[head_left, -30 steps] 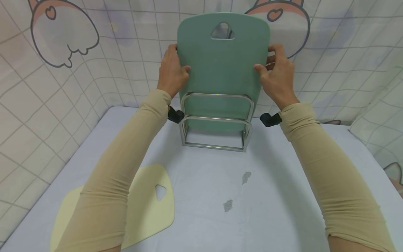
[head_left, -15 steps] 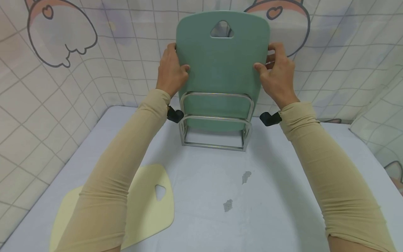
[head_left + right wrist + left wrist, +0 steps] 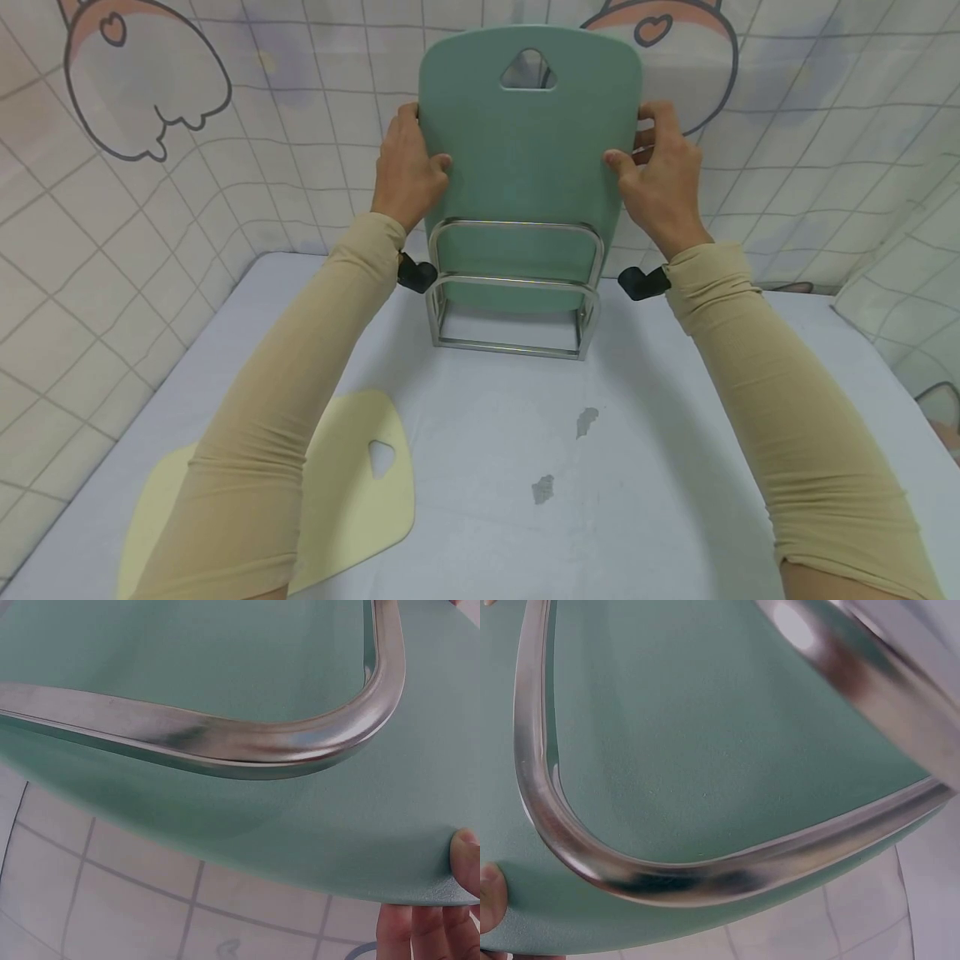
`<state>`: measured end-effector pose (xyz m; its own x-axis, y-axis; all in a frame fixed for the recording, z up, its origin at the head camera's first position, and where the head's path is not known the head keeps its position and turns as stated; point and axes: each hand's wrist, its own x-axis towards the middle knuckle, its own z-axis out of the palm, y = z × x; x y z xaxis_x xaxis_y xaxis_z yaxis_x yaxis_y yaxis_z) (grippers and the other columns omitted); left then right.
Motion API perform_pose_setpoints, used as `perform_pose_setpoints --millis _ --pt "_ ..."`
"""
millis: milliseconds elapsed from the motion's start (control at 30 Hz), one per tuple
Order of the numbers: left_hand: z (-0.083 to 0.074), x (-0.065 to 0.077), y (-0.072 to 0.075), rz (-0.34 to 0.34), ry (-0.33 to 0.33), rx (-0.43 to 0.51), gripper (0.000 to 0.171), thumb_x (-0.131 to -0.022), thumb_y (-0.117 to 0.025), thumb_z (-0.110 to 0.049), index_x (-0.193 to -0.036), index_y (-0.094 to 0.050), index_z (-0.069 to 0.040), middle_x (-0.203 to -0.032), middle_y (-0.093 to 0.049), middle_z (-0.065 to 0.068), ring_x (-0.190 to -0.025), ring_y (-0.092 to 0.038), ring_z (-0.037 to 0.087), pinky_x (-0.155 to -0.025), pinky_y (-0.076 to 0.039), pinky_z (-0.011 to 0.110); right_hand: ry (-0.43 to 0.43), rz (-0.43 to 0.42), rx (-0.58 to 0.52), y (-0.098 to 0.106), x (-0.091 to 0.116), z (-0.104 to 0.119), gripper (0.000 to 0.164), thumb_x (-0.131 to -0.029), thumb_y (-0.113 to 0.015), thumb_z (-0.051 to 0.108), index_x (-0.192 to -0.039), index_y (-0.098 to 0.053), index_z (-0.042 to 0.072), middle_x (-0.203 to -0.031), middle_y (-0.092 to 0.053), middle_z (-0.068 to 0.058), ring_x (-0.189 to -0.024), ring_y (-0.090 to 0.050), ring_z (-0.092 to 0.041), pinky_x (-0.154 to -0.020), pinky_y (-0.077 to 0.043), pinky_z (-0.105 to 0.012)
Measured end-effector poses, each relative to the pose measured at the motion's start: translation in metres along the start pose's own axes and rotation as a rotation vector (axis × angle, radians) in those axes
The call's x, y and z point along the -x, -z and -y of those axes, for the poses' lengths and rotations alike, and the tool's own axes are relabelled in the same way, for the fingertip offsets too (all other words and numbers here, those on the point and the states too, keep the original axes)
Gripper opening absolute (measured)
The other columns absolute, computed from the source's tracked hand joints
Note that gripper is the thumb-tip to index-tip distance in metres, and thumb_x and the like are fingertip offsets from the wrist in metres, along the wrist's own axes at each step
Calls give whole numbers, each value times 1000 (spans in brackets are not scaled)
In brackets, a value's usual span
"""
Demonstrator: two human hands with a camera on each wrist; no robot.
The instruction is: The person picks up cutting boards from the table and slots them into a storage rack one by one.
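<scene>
A green cutting board (image 3: 532,150) stands upright in a metal rack (image 3: 517,283), behind the front bars. My left hand (image 3: 410,171) grips its left edge, thumb on the front face. On the opposite edge my right hand (image 3: 660,175) pinches the board between thumb and fingers. In the left wrist view, the steel bar (image 3: 660,881) crosses the green face, and only a bit of the thumb (image 3: 490,896) shows. The right wrist view has the thumb (image 3: 466,859) on the face and several fingers under the edge. The board's lower back is hidden.
A cream-coloured cutting board (image 3: 360,483) with a handle hole lies flat at the front left, partly covered by my left forearm. Two grey worn patches (image 3: 543,489) mark the white tabletop (image 3: 637,500). A curtain with a grid print (image 3: 300,150) hangs close behind the rack.
From one second ago to half a second ago the view shifts very slightly. Hands, green cutting board and rack otherwise keep their places.
</scene>
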<state>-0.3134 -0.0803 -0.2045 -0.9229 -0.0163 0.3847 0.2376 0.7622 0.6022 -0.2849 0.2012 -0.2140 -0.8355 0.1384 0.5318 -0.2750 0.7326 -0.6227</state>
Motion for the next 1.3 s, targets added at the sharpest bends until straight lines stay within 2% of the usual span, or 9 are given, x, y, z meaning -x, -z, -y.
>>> perform_pose_setpoints --millis 200,567,967,1300 --pt "-1 0 0 7 10 2 67 -104 -59 -17 -160 -25 -8 -157 -45 14 -146 -48 27 -122 -42 40 2 -2 0 0 0 0 49 -102 -65 21 -145 -45 14 -125 -70 -19 -111 -72 -29 -97 -61 -47" --pt "-1 -1 1 43 -8 -6 69 -105 -57 -18 -162 -21 -6 -159 -41 15 -148 -45 28 -124 -41 39 -1 16 9 3 2 3 48 -102 -63 20 -146 -44 12 -129 -67 -20 -114 -70 -29 -94 -60 -45" --pt "1 3 3 52 -21 10 69 -105 -54 -19 -163 -18 -6 -162 -38 16 -149 -44 30 -124 -40 42 6 30 6 5 3 3 51 -102 -63 17 -149 -45 11 -131 -67 -20 -115 -69 -30 -95 -61 -46" --pt "2 4 4 49 -69 9 70 -104 -55 -21 -161 -19 -2 -160 -38 19 -147 -45 32 -123 -40 45 -8 64 2 9 6 1 52 -101 -62 18 -149 -44 10 -130 -65 -20 -115 -68 -30 -98 -60 -45"
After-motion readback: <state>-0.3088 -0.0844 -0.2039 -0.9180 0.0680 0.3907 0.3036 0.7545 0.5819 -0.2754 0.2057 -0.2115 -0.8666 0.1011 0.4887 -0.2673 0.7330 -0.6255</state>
